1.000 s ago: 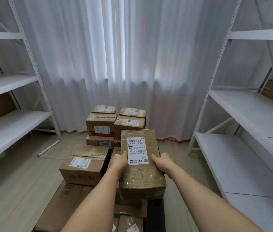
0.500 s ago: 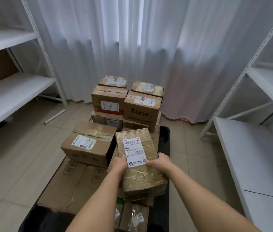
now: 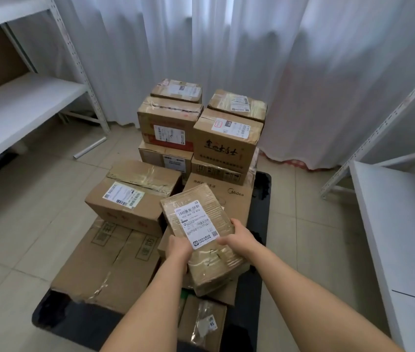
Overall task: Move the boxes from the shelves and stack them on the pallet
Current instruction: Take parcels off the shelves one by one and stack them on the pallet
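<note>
A long taped cardboard box [image 3: 201, 224] with a white barcode label hangs tilted above the black pallet [image 3: 259, 224]. My left hand [image 3: 178, 247] grips its near left side and my right hand [image 3: 237, 235] grips its right edge. Below it lie a flat Midea carton [image 3: 232, 196] and other boxes. A labelled brown box [image 3: 130, 199] sits just to the left on a wide flattened carton [image 3: 110, 262]. A taller stack of boxes [image 3: 196, 130] stands at the pallet's far end.
White metal shelving [image 3: 23, 102] runs along the left and more shelving [image 3: 399, 224] along the right. White curtains [image 3: 226, 47] hang behind the stack. A white tube [image 3: 89, 148] lies on the tiled floor at the left. A small taped box [image 3: 201, 323] sits at the pallet's near end.
The view has tipped down and closed in on the pallet. Both hands have carried the labelled box lower, over the boxes on the pallet, and it now tilts to the left.
</note>
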